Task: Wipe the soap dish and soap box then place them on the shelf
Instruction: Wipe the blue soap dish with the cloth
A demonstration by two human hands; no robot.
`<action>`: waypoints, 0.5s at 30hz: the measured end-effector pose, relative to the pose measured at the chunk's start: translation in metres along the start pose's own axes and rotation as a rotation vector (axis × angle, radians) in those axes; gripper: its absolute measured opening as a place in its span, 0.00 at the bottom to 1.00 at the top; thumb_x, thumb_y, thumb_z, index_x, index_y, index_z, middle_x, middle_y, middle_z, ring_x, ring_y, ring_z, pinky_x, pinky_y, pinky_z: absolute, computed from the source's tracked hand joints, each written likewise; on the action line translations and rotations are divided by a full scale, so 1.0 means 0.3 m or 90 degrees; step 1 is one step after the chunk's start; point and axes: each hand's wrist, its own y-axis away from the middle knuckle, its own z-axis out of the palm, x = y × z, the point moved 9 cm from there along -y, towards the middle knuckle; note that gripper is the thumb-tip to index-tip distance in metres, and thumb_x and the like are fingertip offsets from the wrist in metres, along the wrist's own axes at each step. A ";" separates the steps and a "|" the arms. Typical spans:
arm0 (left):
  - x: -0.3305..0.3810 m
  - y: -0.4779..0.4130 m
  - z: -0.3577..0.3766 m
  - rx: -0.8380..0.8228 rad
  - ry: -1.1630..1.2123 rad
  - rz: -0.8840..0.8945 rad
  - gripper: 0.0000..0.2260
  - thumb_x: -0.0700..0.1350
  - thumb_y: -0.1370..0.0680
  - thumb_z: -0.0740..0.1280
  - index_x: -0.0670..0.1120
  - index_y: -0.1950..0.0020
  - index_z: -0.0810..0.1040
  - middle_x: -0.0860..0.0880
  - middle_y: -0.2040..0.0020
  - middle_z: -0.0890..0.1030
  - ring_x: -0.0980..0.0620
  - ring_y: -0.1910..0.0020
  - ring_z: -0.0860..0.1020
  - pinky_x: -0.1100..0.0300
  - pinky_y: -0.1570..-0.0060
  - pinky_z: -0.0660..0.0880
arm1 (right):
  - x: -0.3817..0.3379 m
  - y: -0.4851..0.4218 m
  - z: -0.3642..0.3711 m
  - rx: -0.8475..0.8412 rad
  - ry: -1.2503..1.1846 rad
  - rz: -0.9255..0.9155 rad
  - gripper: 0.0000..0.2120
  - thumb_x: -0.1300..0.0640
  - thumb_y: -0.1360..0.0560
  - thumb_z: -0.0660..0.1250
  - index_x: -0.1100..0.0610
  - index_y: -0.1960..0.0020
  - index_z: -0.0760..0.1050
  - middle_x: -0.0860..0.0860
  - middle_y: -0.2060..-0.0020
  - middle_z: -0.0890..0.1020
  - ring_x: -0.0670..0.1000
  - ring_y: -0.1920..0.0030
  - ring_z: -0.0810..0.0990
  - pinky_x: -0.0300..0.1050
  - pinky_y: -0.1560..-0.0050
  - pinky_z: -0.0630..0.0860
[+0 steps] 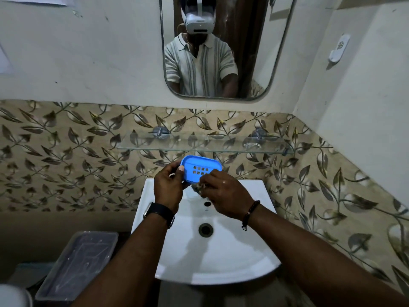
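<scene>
A blue plastic soap dish (199, 166) with several square drain holes is held tilted above the back of the white sink (232, 258). My left hand (169, 187) grips its left edge, thumb on the rim. My right hand (223, 193) pinches a small grey cloth (198, 187) against the dish's lower right part; most of the cloth is hidden under the fingers. The glass shelf (205, 144) runs along the wall just above the dish, with nothing standing on it. No soap box is identifiable.
A mirror (221, 47) hangs above the shelf. A clear plastic container (77, 264) sits low at the left of the sink. A white wall holder (338, 49) is on the right wall. Leaf-patterned tiles cover the walls.
</scene>
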 end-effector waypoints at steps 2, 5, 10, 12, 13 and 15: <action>-0.006 -0.006 -0.014 -0.002 -0.011 0.009 0.07 0.38 0.18 0.65 0.43 0.43 0.81 0.41 0.48 0.83 0.45 0.52 0.84 0.55 0.58 0.83 | 0.062 0.019 -0.049 0.069 0.051 0.061 0.15 0.59 0.18 0.58 0.59 0.56 0.81 0.55 0.55 0.82 0.57 0.57 0.77 0.51 0.61 0.75; 0.004 0.015 0.017 -0.025 -0.048 0.041 0.08 0.40 0.18 0.66 0.49 0.45 0.82 0.46 0.50 0.83 0.46 0.51 0.84 0.50 0.56 0.84 | 0.135 -0.006 -0.078 0.109 0.113 0.183 0.09 0.62 0.22 0.61 0.61 0.53 0.80 0.56 0.52 0.81 0.57 0.54 0.76 0.52 0.57 0.75; 0.009 0.024 0.022 -0.024 -0.046 0.063 0.07 0.39 0.19 0.67 0.47 0.43 0.82 0.42 0.44 0.82 0.43 0.47 0.83 0.52 0.56 0.84 | 0.118 -0.004 -0.001 -0.017 0.272 0.045 0.12 0.65 0.23 0.57 0.61 0.51 0.79 0.58 0.48 0.80 0.60 0.50 0.76 0.54 0.56 0.72; 0.009 0.020 -0.003 -0.005 -0.054 0.075 0.08 0.39 0.19 0.67 0.43 0.40 0.81 0.40 0.44 0.81 0.43 0.47 0.83 0.55 0.57 0.83 | 0.129 0.022 -0.005 -0.012 0.311 0.062 0.12 0.66 0.23 0.56 0.61 0.53 0.78 0.58 0.50 0.79 0.60 0.52 0.74 0.54 0.58 0.68; 0.006 0.024 -0.009 0.006 -0.058 0.077 0.09 0.39 0.19 0.67 0.42 0.40 0.80 0.40 0.45 0.82 0.44 0.48 0.83 0.56 0.58 0.83 | 0.125 0.023 -0.004 -0.008 0.324 0.067 0.11 0.66 0.23 0.57 0.61 0.55 0.77 0.58 0.51 0.79 0.60 0.53 0.73 0.54 0.59 0.67; -0.007 0.040 -0.008 0.024 -0.055 0.066 0.09 0.40 0.19 0.67 0.42 0.40 0.80 0.41 0.47 0.82 0.45 0.50 0.83 0.55 0.58 0.83 | 0.109 0.010 0.011 -0.020 0.338 0.070 0.08 0.66 0.26 0.59 0.62 0.58 0.76 0.60 0.51 0.79 0.60 0.54 0.73 0.54 0.59 0.66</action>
